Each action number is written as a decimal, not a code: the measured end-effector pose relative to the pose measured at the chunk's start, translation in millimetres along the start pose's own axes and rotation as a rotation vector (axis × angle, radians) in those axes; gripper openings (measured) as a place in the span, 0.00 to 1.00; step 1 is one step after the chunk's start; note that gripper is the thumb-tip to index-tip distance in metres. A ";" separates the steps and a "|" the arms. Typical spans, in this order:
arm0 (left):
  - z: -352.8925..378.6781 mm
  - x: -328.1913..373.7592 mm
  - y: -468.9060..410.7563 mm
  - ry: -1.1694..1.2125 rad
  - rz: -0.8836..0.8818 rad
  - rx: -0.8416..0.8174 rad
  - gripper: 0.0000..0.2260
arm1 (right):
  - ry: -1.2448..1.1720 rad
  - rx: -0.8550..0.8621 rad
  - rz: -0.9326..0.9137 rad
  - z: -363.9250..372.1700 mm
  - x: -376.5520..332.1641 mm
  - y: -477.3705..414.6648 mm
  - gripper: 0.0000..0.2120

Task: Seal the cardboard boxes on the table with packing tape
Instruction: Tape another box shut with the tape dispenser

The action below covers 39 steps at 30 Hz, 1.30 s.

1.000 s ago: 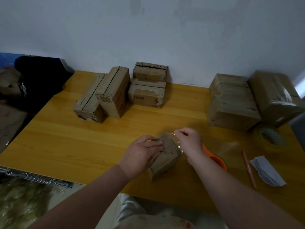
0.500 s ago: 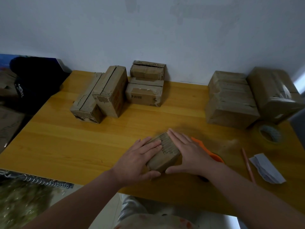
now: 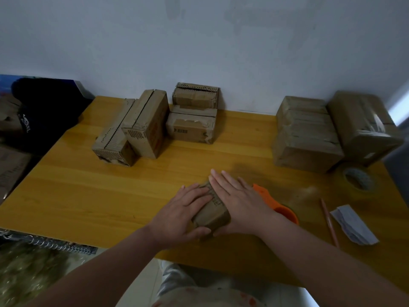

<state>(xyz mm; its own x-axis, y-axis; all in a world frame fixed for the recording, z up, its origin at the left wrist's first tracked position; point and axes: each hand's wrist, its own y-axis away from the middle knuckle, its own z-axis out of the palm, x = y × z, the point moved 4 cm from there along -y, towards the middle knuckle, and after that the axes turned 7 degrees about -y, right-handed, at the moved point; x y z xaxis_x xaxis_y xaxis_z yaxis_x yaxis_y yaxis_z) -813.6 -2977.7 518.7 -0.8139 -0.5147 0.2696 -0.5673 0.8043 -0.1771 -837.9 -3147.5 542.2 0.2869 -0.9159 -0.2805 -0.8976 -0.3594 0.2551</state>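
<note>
- While both hands press flat on it, a small cardboard box (image 3: pixel 212 218) lies near the front edge of the wooden table (image 3: pixel 88 196), turned at a slant.
- The left hand (image 3: pixel 183 213) rests on the box's left side, fingers straight and slightly spread, thumb along the near corner.
- The right hand (image 3: pixel 241 200) covers the top and right side, fingers straight and close together, pointing away.
- Off the near left corner shows a spiral binding (image 3: pixel 59 245).
- Just beside the right wrist lies an orange tape dispenser (image 3: pixel 283 210), partly hidden by the hand.
- Further right lie a pencil (image 3: pixel 329 222) and a folded paper (image 3: pixel 354 224), close together.
- Behind these, a tape roll (image 3: pixel 354 191) lies flat near the right edge.
- Toward the wall stand more boxes: a low box (image 3: pixel 115 140) touching a taller box (image 3: pixel 146 125) at left, a two-box stack (image 3: pixel 192 127) in the middle, and two large boxes (image 3: pixel 305 134) side by side at right.
- A dark bag (image 3: pixel 44 103) sits beyond the far left corner.
</note>
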 end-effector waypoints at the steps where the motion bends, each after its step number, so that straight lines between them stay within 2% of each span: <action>1: -0.5 1.5 0.0 -0.010 0.007 0.013 0.31 | 0.008 0.002 -0.004 0.9 -0.1 0.9 0.59; 5: -2.1 6.5 -0.6 -0.027 -0.012 0.047 0.29 | 0.054 -0.012 -0.028 5.0 3.5 9.3 0.57; 14: -5.8 11.6 -0.8 -0.043 -0.105 -0.007 0.30 | 0.009 -0.019 -0.020 7.3 7.3 43.9 0.53; 19: -7.4 13.8 -2.6 -0.077 -0.128 -0.021 0.30 | -0.039 0.017 -0.016 1.1 7.9 58.5 0.44; 24: -11.8 15.6 -6.9 -0.078 -0.179 -0.090 0.33 | -0.095 0.110 -0.022 -4.0 8.9 68.2 0.34; 29: -18.3 19.4 -9.2 -0.009 -0.233 -0.122 0.35 | -0.145 0.230 0.049 -17.8 8.2 70.8 0.22; 32: -21.6 19.0 -12.7 0.037 -0.345 -0.164 0.44 | -0.208 0.262 0.130 -23.7 13.5 66.1 0.19; 35: -27.9 16.2 -21.0 0.101 -0.431 -0.230 0.50 | -0.343 0.247 0.213 -23.3 20.3 58.3 0.24; 39: -49.7 8.2 -36.1 0.274 -0.420 -0.171 0.50 | -0.578 0.171 0.253 -26.4 27.0 38.2 0.47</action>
<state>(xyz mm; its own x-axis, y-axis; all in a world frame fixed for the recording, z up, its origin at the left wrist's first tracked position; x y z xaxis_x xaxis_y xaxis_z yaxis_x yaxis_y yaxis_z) -793.6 -2996.2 574.3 -0.4455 -0.7248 0.5255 -0.7900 0.5944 0.1502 -855.6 -3190.7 568.8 -0.1240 -0.7078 -0.6955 -0.9680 -0.0679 0.2416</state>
